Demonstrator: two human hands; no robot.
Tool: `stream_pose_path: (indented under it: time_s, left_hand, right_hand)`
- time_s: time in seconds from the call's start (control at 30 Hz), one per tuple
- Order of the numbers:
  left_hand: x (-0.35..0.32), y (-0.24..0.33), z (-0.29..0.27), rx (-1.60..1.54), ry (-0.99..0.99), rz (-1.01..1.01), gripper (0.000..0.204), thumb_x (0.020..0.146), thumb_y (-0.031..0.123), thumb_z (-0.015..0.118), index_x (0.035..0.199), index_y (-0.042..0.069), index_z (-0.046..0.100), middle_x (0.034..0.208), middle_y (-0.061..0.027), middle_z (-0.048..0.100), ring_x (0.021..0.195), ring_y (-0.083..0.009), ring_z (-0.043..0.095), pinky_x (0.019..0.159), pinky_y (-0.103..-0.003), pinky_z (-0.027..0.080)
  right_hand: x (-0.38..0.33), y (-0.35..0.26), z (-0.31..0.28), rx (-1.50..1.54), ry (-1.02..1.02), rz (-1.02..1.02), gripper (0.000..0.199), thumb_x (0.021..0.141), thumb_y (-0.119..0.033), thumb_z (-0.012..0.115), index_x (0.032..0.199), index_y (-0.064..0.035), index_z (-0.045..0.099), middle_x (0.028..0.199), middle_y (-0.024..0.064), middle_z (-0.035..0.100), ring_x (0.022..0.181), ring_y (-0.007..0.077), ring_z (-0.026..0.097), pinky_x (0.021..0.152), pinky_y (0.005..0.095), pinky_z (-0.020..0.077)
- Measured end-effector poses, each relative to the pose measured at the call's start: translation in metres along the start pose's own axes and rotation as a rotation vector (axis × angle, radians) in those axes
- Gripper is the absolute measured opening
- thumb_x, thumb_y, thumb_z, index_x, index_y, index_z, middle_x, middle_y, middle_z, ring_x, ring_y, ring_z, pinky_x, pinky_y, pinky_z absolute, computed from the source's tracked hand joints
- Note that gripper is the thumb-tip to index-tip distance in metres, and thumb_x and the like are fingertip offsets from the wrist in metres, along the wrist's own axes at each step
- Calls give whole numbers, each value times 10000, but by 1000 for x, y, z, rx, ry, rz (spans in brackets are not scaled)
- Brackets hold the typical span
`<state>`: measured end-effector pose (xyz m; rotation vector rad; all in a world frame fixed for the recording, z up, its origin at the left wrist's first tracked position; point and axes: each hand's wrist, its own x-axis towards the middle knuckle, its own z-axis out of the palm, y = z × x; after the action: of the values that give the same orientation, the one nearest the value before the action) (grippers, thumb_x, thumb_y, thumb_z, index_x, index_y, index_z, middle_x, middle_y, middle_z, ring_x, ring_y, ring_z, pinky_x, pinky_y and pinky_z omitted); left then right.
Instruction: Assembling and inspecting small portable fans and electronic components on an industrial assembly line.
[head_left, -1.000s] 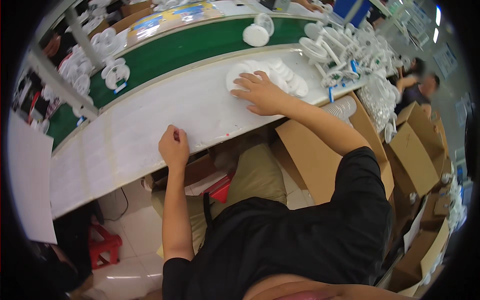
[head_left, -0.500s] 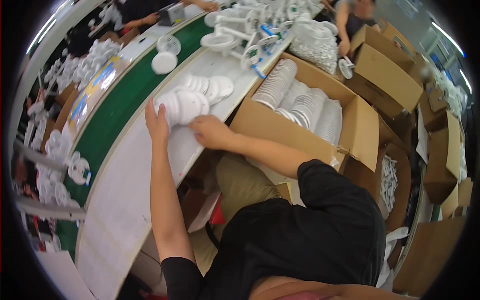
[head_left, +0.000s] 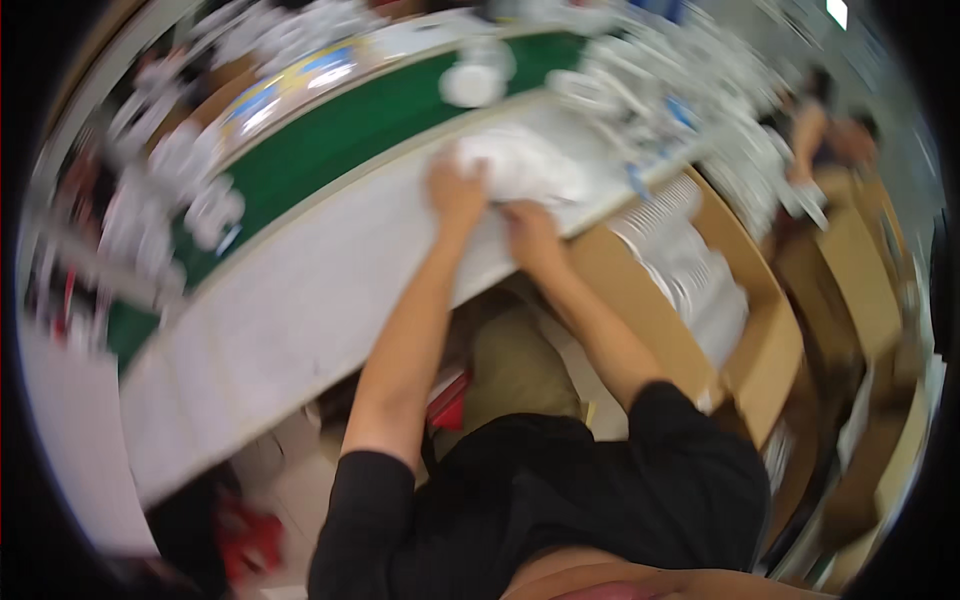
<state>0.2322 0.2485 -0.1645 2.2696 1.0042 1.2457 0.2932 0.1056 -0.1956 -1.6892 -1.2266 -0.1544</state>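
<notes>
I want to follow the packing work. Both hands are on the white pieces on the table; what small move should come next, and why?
Probably gather the white pieces together between the left hand and the right hand, then lift toward the open cardboard box on the right, which already holds similar white pieces.

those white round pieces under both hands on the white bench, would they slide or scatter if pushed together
Probably. The white round pieces look thin, smooth and light, so they likely slide easily on the white bench. Loosely piled, they may slip apart between the left hand and right hand.
</notes>
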Motion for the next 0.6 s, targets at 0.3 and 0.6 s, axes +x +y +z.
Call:
stream_pose_path:
  time_s: [0.3,0.6]
  left_hand:
    - [-34,130,-1,-173,-191,-271,539,847,218,606,1328,-4,504,1365,-246,486,1280,-372,451,1081,-421,354]
    - [-68,393,266,208,179,62,441,841,235,594,1234,34,605,1366,-253,484,1303,-408,420,1030,-465,392]
  right_hand:
    - [35,105,-171,579,-233,510,194,890,-80,563,1019,24,664,836,102,687,747,186,619,703,295,502]
    - [101,236,-294,1981,-531,505,343,1002,-214,494,1271,-3,529,1243,159,597,1069,196,583,856,302,471]
